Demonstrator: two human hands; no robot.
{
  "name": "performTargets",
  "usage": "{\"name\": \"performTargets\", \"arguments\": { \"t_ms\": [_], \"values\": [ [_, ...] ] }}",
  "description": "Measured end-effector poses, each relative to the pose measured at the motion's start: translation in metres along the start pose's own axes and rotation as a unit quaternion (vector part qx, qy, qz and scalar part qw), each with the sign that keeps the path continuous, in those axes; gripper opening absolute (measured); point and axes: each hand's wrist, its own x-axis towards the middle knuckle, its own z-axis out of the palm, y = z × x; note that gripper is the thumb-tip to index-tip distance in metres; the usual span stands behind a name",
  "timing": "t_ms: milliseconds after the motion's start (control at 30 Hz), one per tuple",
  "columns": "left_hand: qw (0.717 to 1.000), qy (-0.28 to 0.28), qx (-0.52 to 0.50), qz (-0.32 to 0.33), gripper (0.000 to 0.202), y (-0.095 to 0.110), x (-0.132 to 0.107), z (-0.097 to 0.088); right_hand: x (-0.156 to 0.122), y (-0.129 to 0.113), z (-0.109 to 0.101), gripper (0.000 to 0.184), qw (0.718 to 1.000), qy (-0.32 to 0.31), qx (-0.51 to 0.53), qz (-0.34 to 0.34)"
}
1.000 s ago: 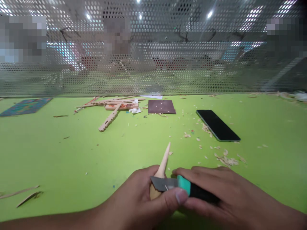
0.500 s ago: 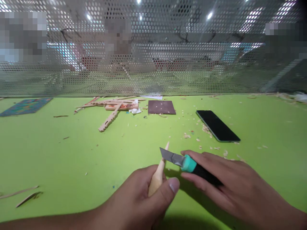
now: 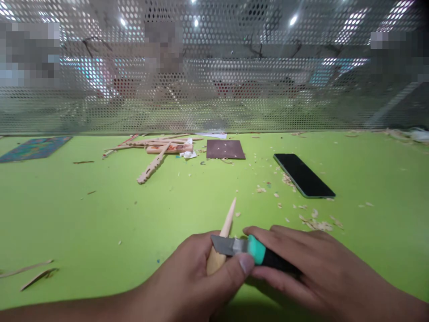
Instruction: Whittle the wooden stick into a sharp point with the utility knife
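Note:
A pale, tapered piece of wood (image 3: pixel 229 218) points away from me, its thick end wrapped by the fingers and thumb of my left hand (image 3: pixel 204 273). My right hand (image 3: pixel 311 264) is closed round the black handle of a carving knife (image 3: pixel 256 250) with a turquoise collar. The knife's slanted blade lies across the wood, low on its taper, close to the left thumb. That thumb touches or nearly touches the blade's near edge. The wood's lower end is hidden in the left palm.
A phone (image 3: pixel 303 175) lies right of centre among wood shavings (image 3: pixel 317 223). Farther back are a brown square sheet (image 3: pixel 225 149) and a pile of carved wooden sticks (image 3: pixel 154 163). A patterned mat (image 3: pixel 35 148) is at far left. A perforated metal screen (image 3: pixel 214 98) closes the table's back.
The knife has moved down and left along the wood, from near its tip to its thicker part. My right hand came nearer to my left. More shavings show beside it.

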Motion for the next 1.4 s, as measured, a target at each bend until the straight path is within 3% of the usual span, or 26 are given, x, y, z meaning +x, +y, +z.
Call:
{"name": "performTargets", "arguments": {
  "t_ms": [200,467,667,767,900,1000,1200,1400],
  "values": [
    [0.999,0.009,-0.026,0.029,0.047,-0.001,0.001,0.004,-0.004,0.006,0.0,0.036,0.998,0.045,-0.034,0.032],
    [0.999,0.026,-0.037,-0.028,0.062,-0.015,-0.002,0.005,0.0,0.01,-0.002,0.038,0.997,0.046,0.004,0.058],
    [0.997,0.055,0.003,-0.056,0.072,-0.004,-0.004,0.005,0.0,0.013,-0.001,0.035,0.996,0.049,0.017,0.076],
    [0.997,0.045,-0.006,-0.058,0.07,0.002,-0.004,0.004,0.002,0.01,-0.005,0.038,0.985,0.074,0.084,0.13],
    [0.999,-0.008,-0.048,-0.022,0.059,0.003,-0.002,0.0,0.003,0.002,-0.013,0.045,0.944,0.074,0.23,0.226],
    [0.997,-0.037,-0.062,0.006,0.052,0.002,-0.001,-0.003,0.003,-0.001,-0.016,0.043,0.944,0.059,0.242,0.216],
    [0.998,-0.041,-0.039,-0.009,0.04,-0.001,-0.002,-0.007,0.004,0.007,-0.012,0.033,0.965,0.052,0.182,0.181],
    [0.998,-0.049,-0.034,-0.019,0.047,-0.002,-0.002,-0.009,0.005,0.008,-0.009,0.033,0.979,-0.009,0.166,0.119]
  ]
}}
